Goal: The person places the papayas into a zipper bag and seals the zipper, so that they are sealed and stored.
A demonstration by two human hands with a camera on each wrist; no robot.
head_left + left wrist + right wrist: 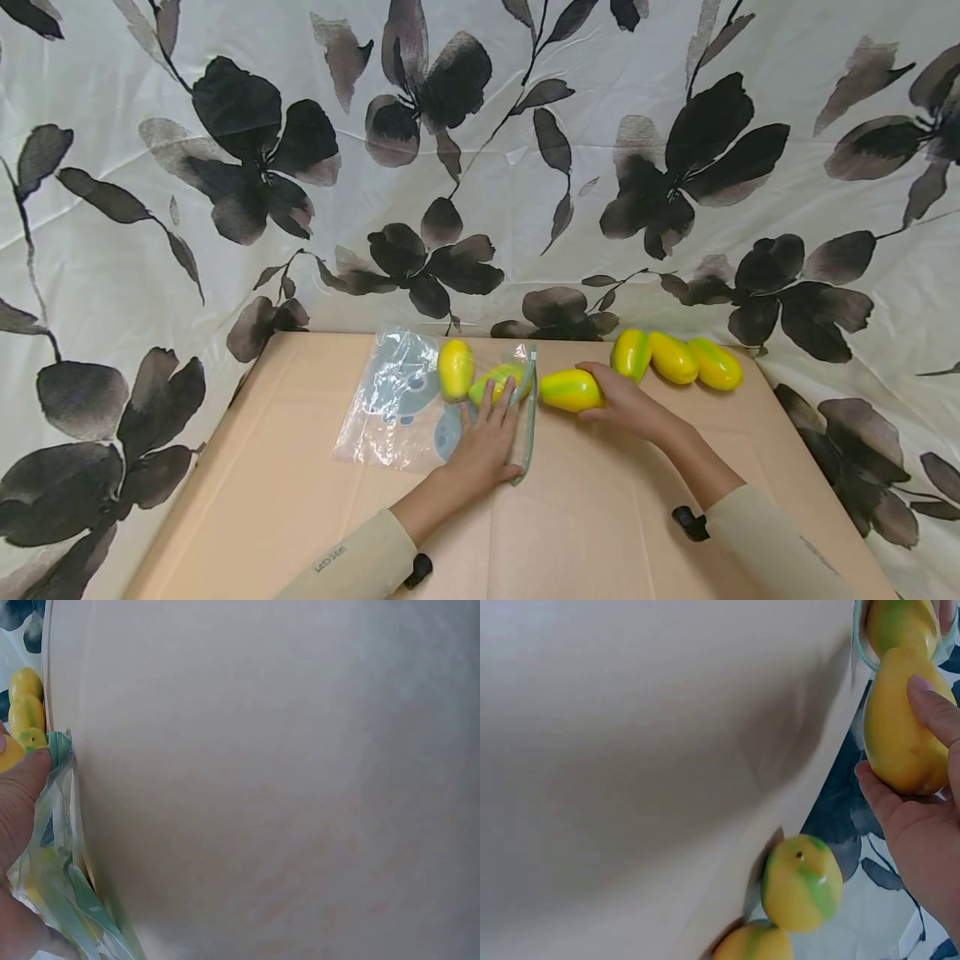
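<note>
On the cardboard sheet (225,500) lay the clear zip bag (375,425), the left hand (487,437) with fingers spread over it, the right hand (622,404) gripping a yellow-green mango (567,391) at its mouth, apparently mid-loading, the next move calling for a push past the green zip strip (530,433).

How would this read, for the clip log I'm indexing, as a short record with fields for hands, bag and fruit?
left hand: spread over the bag, touching it
right hand: holds one yellow-green fruit by the bag's mouth
bag: clear plastic, green-edged mouth, lying on cardboard
fruits in bag: two
loose fruits: three, side by side near the cardboard's far edge
fruit total: six
backdrop: floral cloth
</note>
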